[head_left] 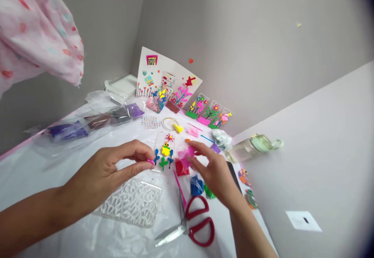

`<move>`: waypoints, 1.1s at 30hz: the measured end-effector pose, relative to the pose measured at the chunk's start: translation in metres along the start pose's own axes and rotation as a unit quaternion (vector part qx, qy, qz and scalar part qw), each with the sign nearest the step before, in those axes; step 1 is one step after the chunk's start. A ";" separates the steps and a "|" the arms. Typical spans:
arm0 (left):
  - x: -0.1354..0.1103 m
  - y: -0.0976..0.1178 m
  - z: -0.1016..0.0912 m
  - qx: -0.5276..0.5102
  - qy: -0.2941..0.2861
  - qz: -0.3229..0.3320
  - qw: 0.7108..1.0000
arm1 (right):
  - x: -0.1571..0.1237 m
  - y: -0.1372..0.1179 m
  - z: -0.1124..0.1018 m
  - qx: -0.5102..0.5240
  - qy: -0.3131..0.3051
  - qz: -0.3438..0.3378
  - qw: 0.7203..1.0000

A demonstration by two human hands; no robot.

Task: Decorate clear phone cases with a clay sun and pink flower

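Observation:
Between the thumb and forefinger of my left hand point(115, 168) is a small piece of pink modelling clay point(150, 162). My right hand point(215, 172) has its thumb and fingers closed about a clear packet of pink clay point(184, 153). Between the hands lies a clear panel point(160, 139) bearing a red sun, a yellow figure, blue flowers and a green plant in clay. Close to my right hand are a red packet point(182, 167), a blue packet point(196, 186) and a green packet point(209, 191), the last partly covered by the hand.
Red-handled scissors point(201, 232) lie in front, their blades spread, by a pink stick point(179, 188). A textured clear tray point(131, 207) rests under my left wrist. Decorated panels point(200, 106) and a white card point(172, 65) stand at the back. A bottle point(248, 147) lies right.

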State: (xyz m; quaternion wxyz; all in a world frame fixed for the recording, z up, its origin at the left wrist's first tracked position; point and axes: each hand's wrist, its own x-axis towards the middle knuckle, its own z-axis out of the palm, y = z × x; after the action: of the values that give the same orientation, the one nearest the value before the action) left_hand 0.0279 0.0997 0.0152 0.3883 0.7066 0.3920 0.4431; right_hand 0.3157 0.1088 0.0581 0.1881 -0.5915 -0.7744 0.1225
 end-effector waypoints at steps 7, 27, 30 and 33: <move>-0.005 -0.006 0.005 0.025 0.005 0.056 0.998 | -0.010 -0.054 0.032 0.166 -0.040 -0.135 0.976; -0.014 -0.014 -0.017 0.183 0.012 0.105 0.978 | 0.015 0.001 0.010 0.104 0.037 0.009 0.994; -0.012 -0.021 -0.035 0.198 0.020 0.063 0.978 | 0.034 0.050 -0.006 -0.069 0.076 0.083 0.991; -0.009 -0.032 -0.051 0.216 0.005 0.008 0.976 | 0.041 0.081 -0.015 -0.116 0.067 0.107 0.985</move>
State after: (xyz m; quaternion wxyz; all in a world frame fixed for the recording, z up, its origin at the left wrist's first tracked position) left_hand -0.0285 0.1144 -0.0006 0.2213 0.7749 0.4742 0.3545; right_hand 0.3829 0.1700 0.0440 0.1556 -0.6960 -0.7009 0.0113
